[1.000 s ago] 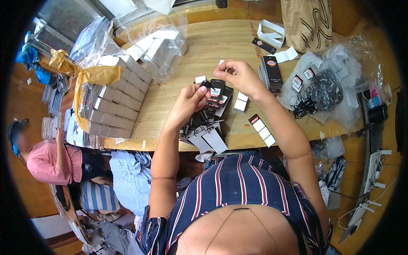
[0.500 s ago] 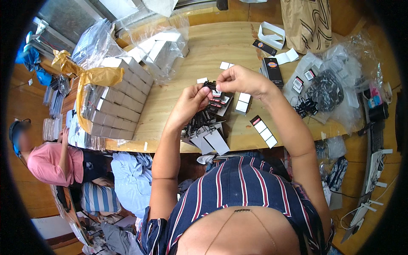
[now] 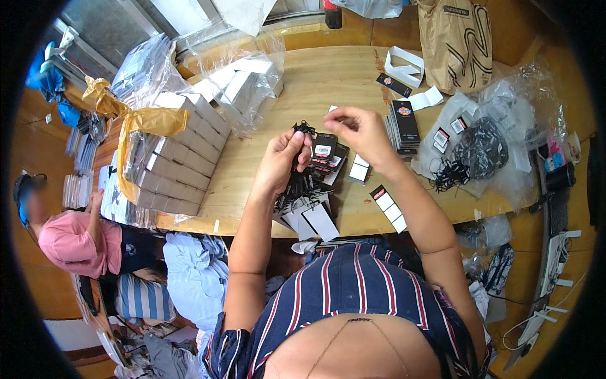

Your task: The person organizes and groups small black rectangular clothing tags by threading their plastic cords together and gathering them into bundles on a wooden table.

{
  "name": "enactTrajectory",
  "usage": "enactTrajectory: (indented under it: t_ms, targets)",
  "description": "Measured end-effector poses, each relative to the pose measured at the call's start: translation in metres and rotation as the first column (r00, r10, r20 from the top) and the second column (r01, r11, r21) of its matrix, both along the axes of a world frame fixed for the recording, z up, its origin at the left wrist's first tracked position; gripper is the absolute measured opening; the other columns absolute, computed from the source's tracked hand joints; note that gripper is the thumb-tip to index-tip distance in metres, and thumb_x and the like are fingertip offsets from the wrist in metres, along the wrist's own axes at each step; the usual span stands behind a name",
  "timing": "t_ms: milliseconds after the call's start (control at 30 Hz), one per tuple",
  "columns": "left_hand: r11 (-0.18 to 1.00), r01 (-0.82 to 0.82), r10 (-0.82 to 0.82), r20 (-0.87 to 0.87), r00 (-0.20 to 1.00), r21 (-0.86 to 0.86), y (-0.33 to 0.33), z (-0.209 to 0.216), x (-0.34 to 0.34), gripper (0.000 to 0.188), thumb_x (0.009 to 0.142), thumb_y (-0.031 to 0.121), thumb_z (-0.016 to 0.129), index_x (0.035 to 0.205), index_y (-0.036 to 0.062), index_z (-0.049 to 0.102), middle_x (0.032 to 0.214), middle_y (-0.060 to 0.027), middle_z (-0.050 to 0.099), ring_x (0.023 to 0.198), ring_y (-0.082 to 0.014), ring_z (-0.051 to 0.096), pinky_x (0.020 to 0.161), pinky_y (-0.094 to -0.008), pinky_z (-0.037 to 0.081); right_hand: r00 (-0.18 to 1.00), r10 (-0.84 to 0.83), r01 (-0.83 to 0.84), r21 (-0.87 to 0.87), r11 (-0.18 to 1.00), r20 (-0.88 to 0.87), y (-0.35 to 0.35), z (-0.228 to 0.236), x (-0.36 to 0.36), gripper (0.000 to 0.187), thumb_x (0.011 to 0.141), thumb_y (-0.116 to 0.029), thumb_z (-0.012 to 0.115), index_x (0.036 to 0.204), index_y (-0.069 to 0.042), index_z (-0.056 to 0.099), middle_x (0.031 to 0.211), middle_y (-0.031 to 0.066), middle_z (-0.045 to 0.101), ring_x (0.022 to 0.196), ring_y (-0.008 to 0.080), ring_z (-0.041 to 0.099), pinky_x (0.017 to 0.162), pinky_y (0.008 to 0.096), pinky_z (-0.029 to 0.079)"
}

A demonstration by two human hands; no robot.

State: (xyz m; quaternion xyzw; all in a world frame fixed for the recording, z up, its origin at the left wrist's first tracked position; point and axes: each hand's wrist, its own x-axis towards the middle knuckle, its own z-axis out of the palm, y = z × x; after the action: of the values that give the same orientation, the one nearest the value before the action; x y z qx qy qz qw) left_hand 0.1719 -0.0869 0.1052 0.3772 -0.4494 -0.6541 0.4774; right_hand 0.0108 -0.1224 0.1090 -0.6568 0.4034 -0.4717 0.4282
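My left hand (image 3: 285,159) is closed around a bunch of black tag strings (image 3: 304,127), whose looped ends stick out above the thumb. To its right, my right hand (image 3: 366,134) is held apart from it, thumb and fingertips pinched together; anything between them is too small to make out. Between and below the hands lie black hang tags (image 3: 323,148) with white barcode labels. A heap of strung tags (image 3: 298,189) sits under my left hand, with pale tag backs (image 3: 320,221) at the table's front edge. Sticker strips (image 3: 388,208) lie beneath my right forearm.
A stack of black tags (image 3: 404,123) stands at the right, beside a plastic bag of black strings (image 3: 481,142). White boxes (image 3: 180,151) are piled at the left. A brown paper bag (image 3: 454,47) stands behind. Someone in a pink shirt (image 3: 82,243) works at far left.
My right hand has drawn away from my left, to the right. The left still grips the strings, and a black tag below now shows fully. The whole view has tilted slightly upward.
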Motion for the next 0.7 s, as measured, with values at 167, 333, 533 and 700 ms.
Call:
enactTrajectory:
  t_ms: [167, 333, 533, 700]
  targets:
    - [0.999, 0.039, -0.038, 0.044, 0.998, -0.015, -0.001, -0.002, 0.0, 0.023, 0.086, 0.02, 0.037, 0.072, 0.0036, 0.045, 0.049, 0.0025, 0.037, 0.042, -0.0051, 0.031, 0.039, -0.017, 0.023, 0.98, 0.198, -0.2, 0.061, 0.978, 0.029, 0.0, 0.005, 0.012, 0.015, 0.068, -0.009, 0.059, 0.079, -0.001, 0.058, 0.069, 0.0068, 0.058, 0.059, 0.013, 0.054, 0.055, 0.0238, 0.043]
    - [0.997, 0.065, -0.065, -0.015, 0.998, 0.032, 0.0, -0.002, -0.002, 0.022, 0.085, 0.02, 0.037, 0.071, 0.0042, 0.044, 0.049, 0.0039, 0.033, 0.042, -0.004, 0.027, 0.038, -0.0167, 0.021, 0.899, -0.028, -0.268, -0.6, 0.754, -0.438, -0.011, 0.018, 0.009, 0.01, 0.065, -0.004, 0.053, 0.075, -0.002, 0.054, 0.073, 0.0091, 0.053, 0.069, 0.0238, 0.053, 0.06, 0.0307, 0.043]
    - [0.996, 0.073, -0.068, -0.096, 0.993, 0.047, -0.003, -0.002, 0.001, 0.023, 0.085, 0.021, 0.037, 0.072, 0.0044, 0.045, 0.05, 0.0026, 0.036, 0.043, -0.0056, 0.03, 0.04, -0.017, 0.024, 0.954, -0.085, -0.136, -0.666, 0.733, -0.288, -0.024, 0.011, 0.012, 0.009, 0.066, -0.003, 0.053, 0.075, -0.001, 0.052, 0.079, 0.0099, 0.053, 0.071, 0.0238, 0.052, 0.062, 0.031, 0.043]
    - [0.977, -0.193, 0.182, -0.113, 0.977, -0.095, -0.002, 0.008, 0.002, 0.022, 0.085, 0.021, 0.037, 0.075, 0.0032, 0.045, 0.06, -0.0049, 0.05, 0.054, -0.0113, 0.048, 0.051, -0.0214, 0.038, 0.978, -0.111, 0.098, 0.079, 0.992, 0.18, -0.018, -0.008, 0.012, 0.01, 0.075, -0.001, 0.049, 0.084, 0.002, 0.052, 0.082, 0.0077, 0.055, 0.075, 0.0118, 0.052, 0.068, 0.0242, 0.041]
